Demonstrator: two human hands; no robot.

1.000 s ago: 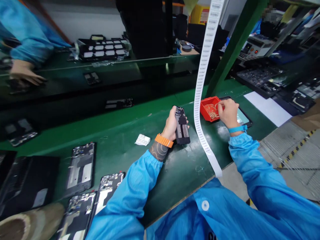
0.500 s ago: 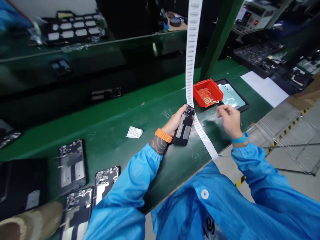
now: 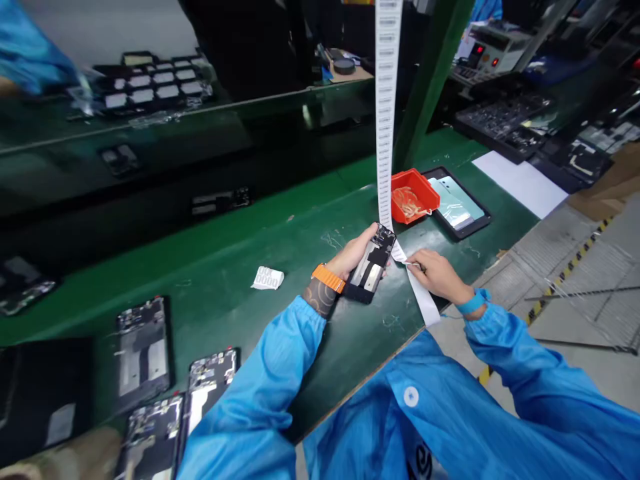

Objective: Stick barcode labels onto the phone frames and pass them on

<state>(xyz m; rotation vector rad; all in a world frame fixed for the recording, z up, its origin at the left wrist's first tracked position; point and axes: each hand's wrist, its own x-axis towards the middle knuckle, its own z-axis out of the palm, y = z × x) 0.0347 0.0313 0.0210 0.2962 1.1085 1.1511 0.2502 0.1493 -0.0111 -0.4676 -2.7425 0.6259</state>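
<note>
My left hand (image 3: 356,257) is closed round a phone with its back off (image 3: 373,263), so the circuit board and metal plate inside face up. Behind and beside that phone runs a long white strip of printed labels (image 3: 385,133), hanging from above and trailing across the bench to its front edge. My right hand (image 3: 436,275) is closed in a pinch at the strip, just right of the phone. A thin pale bit shows at its fingertips, too small to name. Beyond the hands stands a red bin (image 3: 415,190) holding pale, thin curled pieces.
Right of the bin, a black tray (image 3: 473,230) holds light-blue phone covers. Several opened phones (image 3: 143,347) lie at the left on the green bench (image 3: 320,347). A crumpled printed paper (image 3: 268,278) lies mid-bench. A green post (image 3: 433,87) rises behind the bin.
My right hand has moved left and down from beside the red bin to the label strip by the phone. My left hand still holds the phone. The view has shifted slightly.
</note>
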